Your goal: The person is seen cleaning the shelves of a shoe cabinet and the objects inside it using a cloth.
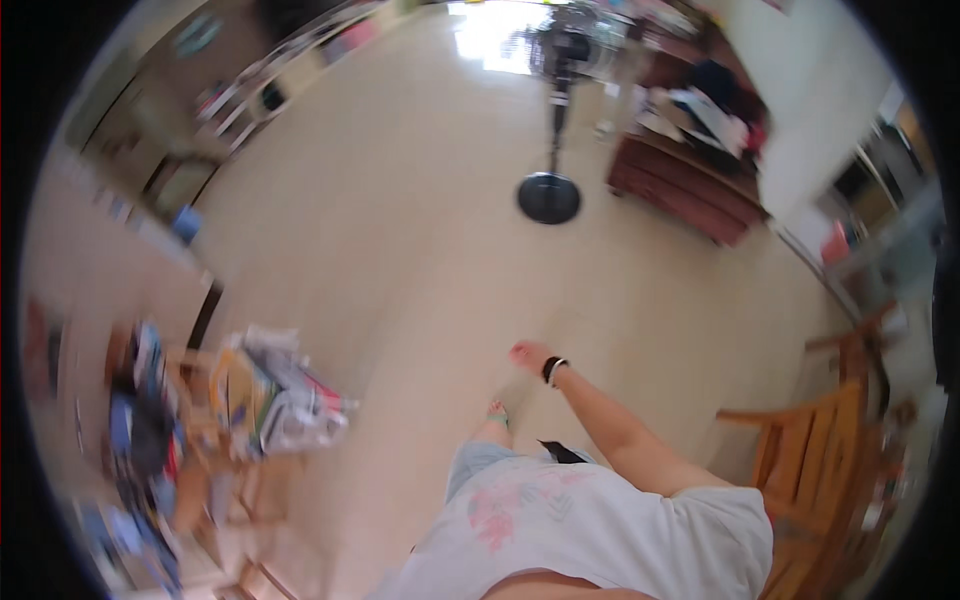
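My right hand [531, 356] hangs forward over the tiled floor [405, 247], with a black band and a pale bracelet [553, 370] at the wrist. It touches nothing that I can see. Blur hides how its fingers are set. My left hand is out of view. Below the hand, one foot [496, 412] shows with a green strap across it. A black piece of material [561, 452] pokes out beside the light blue shorts [474, 461], under a white shirt with a pink print [525, 502].
Ahead stands a black pedestal fan [550, 199], left of a dark red sofa [675, 184] heaped with clothes. A wooden chair [810, 450] is close on my right. To the left, plastic bags [300, 412] and clothes crowd wooden chairs. A low cabinet [315, 67] lines the far left.
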A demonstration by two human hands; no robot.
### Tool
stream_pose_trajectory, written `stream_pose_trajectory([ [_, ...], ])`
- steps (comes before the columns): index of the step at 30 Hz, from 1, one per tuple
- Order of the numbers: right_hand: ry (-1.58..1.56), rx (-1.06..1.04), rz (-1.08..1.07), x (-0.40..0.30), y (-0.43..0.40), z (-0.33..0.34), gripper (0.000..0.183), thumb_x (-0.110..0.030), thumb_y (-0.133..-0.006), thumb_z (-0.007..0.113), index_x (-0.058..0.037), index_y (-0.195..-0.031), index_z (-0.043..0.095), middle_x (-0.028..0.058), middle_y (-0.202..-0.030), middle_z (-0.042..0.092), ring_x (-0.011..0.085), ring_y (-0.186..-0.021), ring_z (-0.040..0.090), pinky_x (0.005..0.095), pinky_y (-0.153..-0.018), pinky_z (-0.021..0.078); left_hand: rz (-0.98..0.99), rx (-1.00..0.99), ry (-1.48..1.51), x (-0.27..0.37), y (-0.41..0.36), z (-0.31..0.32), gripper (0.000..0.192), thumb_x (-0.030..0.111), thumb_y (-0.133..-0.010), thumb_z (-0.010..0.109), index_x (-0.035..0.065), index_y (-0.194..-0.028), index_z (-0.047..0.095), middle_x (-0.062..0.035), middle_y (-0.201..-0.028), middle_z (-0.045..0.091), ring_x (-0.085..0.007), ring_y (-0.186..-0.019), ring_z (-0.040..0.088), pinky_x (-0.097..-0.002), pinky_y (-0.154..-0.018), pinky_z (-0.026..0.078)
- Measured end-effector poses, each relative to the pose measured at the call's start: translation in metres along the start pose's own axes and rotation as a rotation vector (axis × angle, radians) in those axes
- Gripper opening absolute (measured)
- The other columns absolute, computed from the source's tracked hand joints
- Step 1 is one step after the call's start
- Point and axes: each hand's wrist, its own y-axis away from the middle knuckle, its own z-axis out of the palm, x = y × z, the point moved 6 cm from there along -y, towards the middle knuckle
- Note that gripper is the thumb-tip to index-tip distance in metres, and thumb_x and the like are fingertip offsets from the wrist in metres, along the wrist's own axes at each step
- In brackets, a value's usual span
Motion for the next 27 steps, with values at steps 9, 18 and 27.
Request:
stream_pose_trajectory([
  [9,-0.555,0.294,1.03,0.2,0.274,0.039,0.026,-0.028,-0.072,0.053,-0.008,-0.084,0.065,0.013,-0.076,0.064,0.0279,-0.075,0.061,0.0386,-0.068,0.0477,0.372,0.084,0.115,0.325,-0.155,-0.365,0.02,0.009,-0.076,0.049,0.0061,-0.093,0.059,-0.0059,-0.079,0.058,-0.0134,-0.074,0.055,-0.0283,-0.059,0.044],
  [18,-0.051,0.238,1.331,0.226,0.571,0.175,0.019,-0.02,-0.073,0.049,-0.012,-0.064,0.064,0.0074,-0.066,0.064,0.0192,-0.065,0.062,0.0326,-0.053,0.0484,0.761,-0.254,-0.086,0.599,-0.099,-0.171,0.022,0.012,-0.079,0.05,0.0095,-0.1,0.053,-0.0039,-0.085,0.055,-0.0128,-0.074,0.052,-0.0231,-0.054,0.042],
  [27,-1.658,0.839,1.373,0.203,0.589,0.294,0.024,-0.024,-0.085,0.043,-0.0114,-0.1,0.056,0.0069,-0.089,0.062,0.0188,-0.071,0.061,0.0333,-0.056,0.0493,1.215,-0.171,-0.948,0.648,0.038,0.058,0.024,0.016,-0.07,0.061,0.0135,-0.094,0.064,-0.0176,-0.095,0.054,-0.0311,-0.09,0.055,-0.038,-0.08,0.045],
])
